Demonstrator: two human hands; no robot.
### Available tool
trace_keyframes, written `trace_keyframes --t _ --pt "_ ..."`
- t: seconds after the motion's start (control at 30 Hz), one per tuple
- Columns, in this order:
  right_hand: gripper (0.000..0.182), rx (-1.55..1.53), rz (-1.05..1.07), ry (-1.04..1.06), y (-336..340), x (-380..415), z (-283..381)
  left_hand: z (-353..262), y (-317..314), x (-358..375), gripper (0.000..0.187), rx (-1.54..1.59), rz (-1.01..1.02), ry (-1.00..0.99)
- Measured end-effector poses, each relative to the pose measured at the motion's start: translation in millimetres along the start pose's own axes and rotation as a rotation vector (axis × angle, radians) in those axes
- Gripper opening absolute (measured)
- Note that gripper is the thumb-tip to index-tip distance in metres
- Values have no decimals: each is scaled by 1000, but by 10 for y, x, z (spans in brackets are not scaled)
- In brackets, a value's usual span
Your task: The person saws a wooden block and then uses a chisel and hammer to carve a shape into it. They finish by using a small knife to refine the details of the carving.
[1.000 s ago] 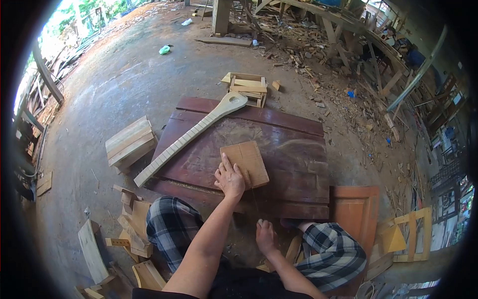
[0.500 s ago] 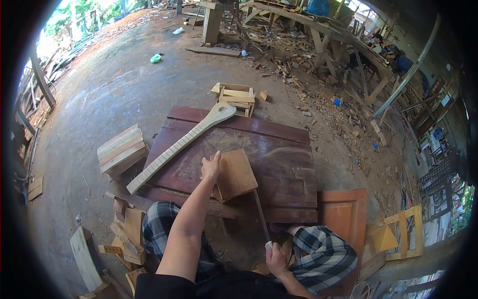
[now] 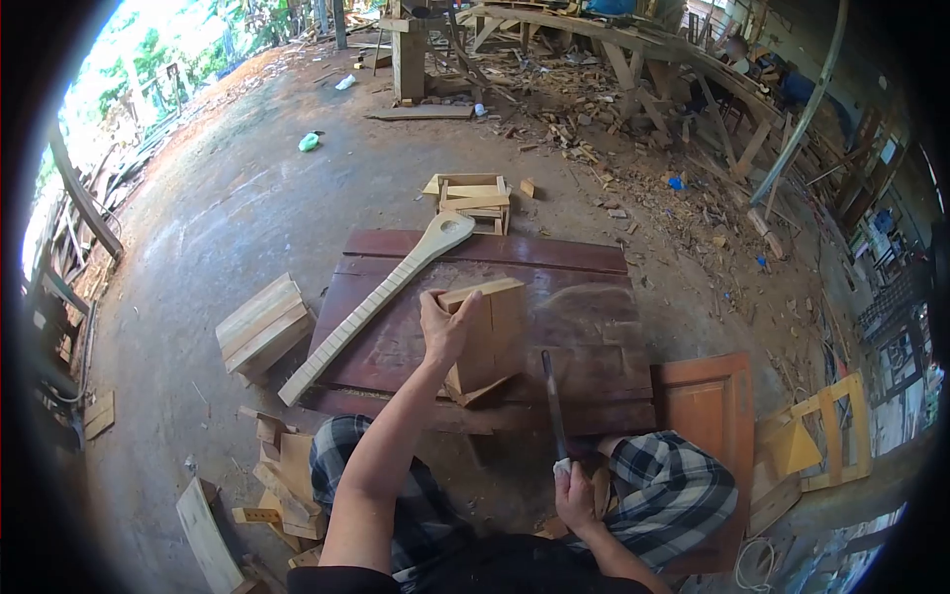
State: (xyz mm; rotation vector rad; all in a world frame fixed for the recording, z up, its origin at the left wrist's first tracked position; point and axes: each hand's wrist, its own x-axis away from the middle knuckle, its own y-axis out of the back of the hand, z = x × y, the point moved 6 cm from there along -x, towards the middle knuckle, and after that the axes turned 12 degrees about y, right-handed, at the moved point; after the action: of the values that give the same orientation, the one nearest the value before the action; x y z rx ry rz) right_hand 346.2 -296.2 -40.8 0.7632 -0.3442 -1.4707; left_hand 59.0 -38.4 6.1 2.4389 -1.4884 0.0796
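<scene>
My left hand [image 3: 447,329] grips the upper left edge of a box-shaped wooden piece [image 3: 503,335], thumb over the rim. The piece is tipped up on a dark red wooden panel [image 3: 594,297]. In my right hand [image 3: 577,498] is a file [image 3: 554,401], a long narrow metal bar with something white at the grip. Its tip points away from me, apart from the box and to its right. A long pale wooden piece with a rounded, hollowed end [image 3: 381,302] lies slantwise across the panel's left part.
Beyond the panel sits a small wooden frame [image 3: 473,201]. A wooden block [image 3: 265,327] stands at its left, near several offcuts [image 3: 287,485]. An orange-brown panel [image 3: 705,406] lies right of my knee. Scrap wood [image 3: 594,139] litters the floor toward the workbench [image 3: 554,22].
The box has been tipped up onto its edge by my left hand. The file has come away from the box and now points more steeply forward. The whole view has shifted slightly.
</scene>
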Motion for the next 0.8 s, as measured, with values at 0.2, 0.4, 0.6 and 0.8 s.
trace_keyframes --t 0.2,0.4,0.6,0.8 --pt "22 -54 -97 51 -19 -517 306 -285 262 507 65 -29 89 -359" --pt "22 -120 -132 243 -86 -1183 854 -162 331 536 66 -270 233 -286" --pt "28 5 -46 273 -288 -1471 898 -352 199 672 75 -677 293 -553" --pt "28 109 15 206 -293 -1422 843 -349 147 698 70 -792 319 -398"
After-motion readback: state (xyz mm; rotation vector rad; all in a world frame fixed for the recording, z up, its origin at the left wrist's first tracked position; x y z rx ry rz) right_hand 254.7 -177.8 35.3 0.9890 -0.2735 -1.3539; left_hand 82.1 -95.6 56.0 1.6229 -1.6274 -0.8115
